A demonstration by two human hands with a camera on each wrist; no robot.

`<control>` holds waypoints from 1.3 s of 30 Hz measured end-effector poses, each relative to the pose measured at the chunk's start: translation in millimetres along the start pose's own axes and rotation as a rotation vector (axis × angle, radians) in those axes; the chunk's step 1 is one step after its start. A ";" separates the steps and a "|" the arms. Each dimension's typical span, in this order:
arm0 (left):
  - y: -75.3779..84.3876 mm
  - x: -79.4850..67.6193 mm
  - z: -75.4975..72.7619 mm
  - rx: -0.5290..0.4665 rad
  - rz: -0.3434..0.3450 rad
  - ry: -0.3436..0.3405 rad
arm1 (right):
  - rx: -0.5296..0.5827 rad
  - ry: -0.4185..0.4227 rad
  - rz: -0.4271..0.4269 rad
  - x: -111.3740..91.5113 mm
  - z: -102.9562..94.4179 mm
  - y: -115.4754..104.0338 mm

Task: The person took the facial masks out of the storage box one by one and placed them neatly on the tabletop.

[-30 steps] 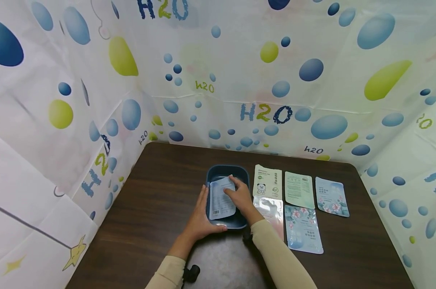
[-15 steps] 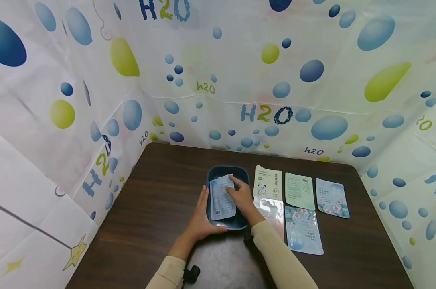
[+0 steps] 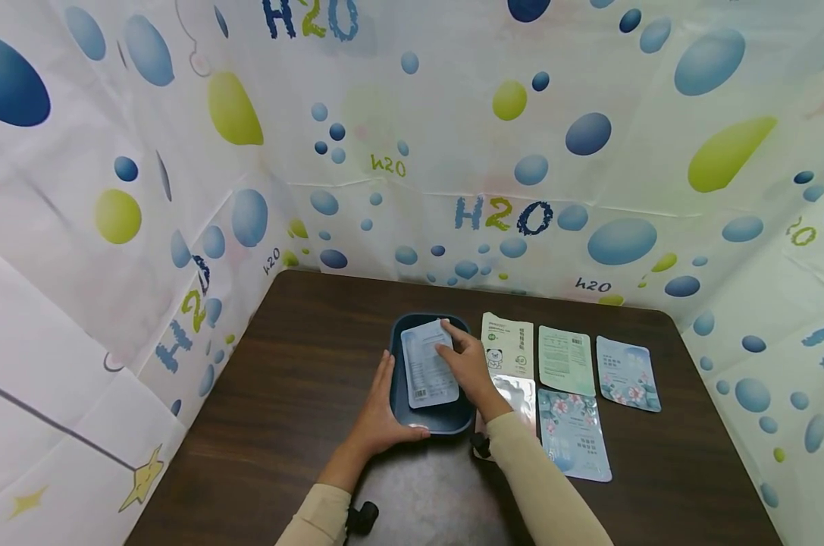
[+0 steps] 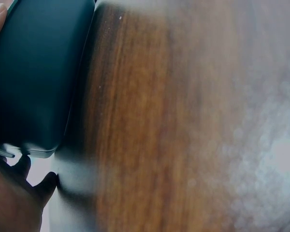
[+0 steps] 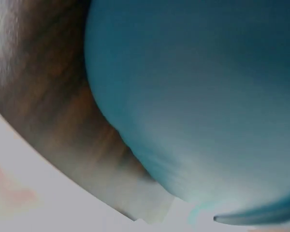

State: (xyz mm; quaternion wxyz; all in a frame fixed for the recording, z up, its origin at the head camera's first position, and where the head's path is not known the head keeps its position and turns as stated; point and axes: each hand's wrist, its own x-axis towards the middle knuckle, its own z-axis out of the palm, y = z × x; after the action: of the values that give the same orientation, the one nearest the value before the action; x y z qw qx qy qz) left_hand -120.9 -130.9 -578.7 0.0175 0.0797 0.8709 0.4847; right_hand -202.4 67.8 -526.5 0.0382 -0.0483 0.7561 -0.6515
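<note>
A dark blue plastic bin [image 3: 430, 421] stands on the table. My left hand [image 3: 384, 421] braces its near left corner, fingers straight along the left wall and thumb along the near edge. My right hand [image 3: 468, 368] pinches the upper right edge of a light blue sheet-mask packet [image 3: 428, 368], thumb on top. The packet's printed side faces up, slightly tilted over the bin's opening, and covers much of the inside. In the left wrist view the bin's outer wall [image 4: 34, 72] fills the upper left. A blurred blue surface [image 5: 193, 96] takes up most of the right wrist view.
Right of the bin lie more flat packets: a cream one [image 3: 510, 334], a pale green one [image 3: 565, 356], a silvery pink one [image 3: 521, 394] partly under the right arm, and two blue floral ones [image 3: 575, 447]. The table [image 3: 302, 356] meets a bubble-printed curtain [image 3: 439, 182] behind.
The packet has shifted to the right and slightly away from me with my right hand, showing more of the bin's left inside. My left hand stays at the bin's corner.
</note>
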 end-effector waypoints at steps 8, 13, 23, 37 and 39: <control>-0.6 0.6 0.3 0.001 0.004 0.011 | 0.067 0.028 -0.017 4.2 -16.2 -6.6; -1.8 0.2 -0.1 0.015 0.005 0.009 | 0.110 0.059 -0.059 8.2 -27.2 -10.0; -3.3 0.9 0.6 0.017 0.044 0.033 | 0.157 0.097 -0.094 7.6 -57.6 -15.9; -5.1 0.0 0.5 -0.004 0.082 0.034 | 0.132 0.237 -0.091 1.7 -118.3 -22.9; -5.1 -0.1 0.2 -0.002 0.086 0.033 | 0.134 0.251 -0.083 -0.1 -126.7 -23.6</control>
State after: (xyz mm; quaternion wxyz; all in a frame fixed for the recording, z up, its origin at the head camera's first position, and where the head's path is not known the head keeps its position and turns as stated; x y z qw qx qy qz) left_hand -121.4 -133.4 -583.1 -0.0177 0.1091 0.8664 0.4870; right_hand -217.0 188.7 -484.3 -0.0804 0.0052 0.7072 -0.7024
